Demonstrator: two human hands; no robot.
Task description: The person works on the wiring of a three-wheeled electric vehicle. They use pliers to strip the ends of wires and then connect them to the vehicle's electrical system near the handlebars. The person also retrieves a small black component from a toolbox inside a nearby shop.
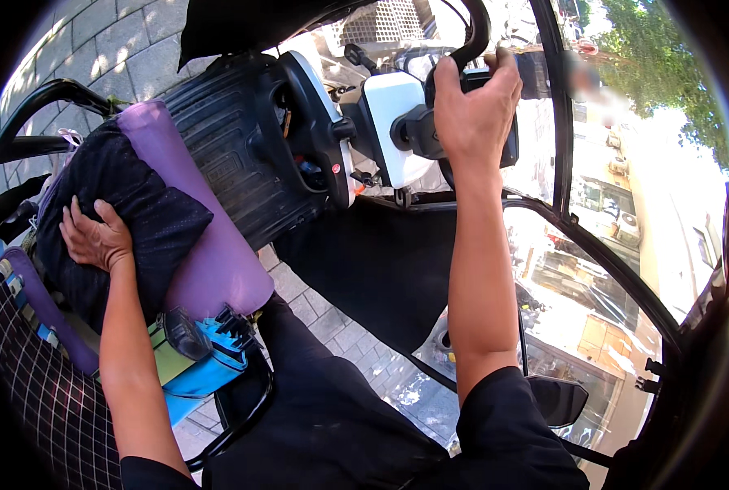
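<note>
My left hand (99, 237) rests with spread fingers on a dark, soft fabric bundle (128, 188), its palm down. Beneath and beside that bundle lies a rolled purple mat (217, 261). At the front of the vehicle, my right hand (483, 106) is closed around a black curved bar (476, 37) by the steering column, thumb on one side and fingers on the other. Part of its grip is hidden behind the knuckles. A white front panel (389, 131) of the vehicle stands just left of my right wrist.
A ribbed black footboard (217, 155) spans the vehicle's middle. A blue and green bag (205, 367) hangs near my left forearm. A clear windshield with a black frame (560, 122) curves along the right, near a side mirror (556, 400). Grey paving (336, 327) shows below.
</note>
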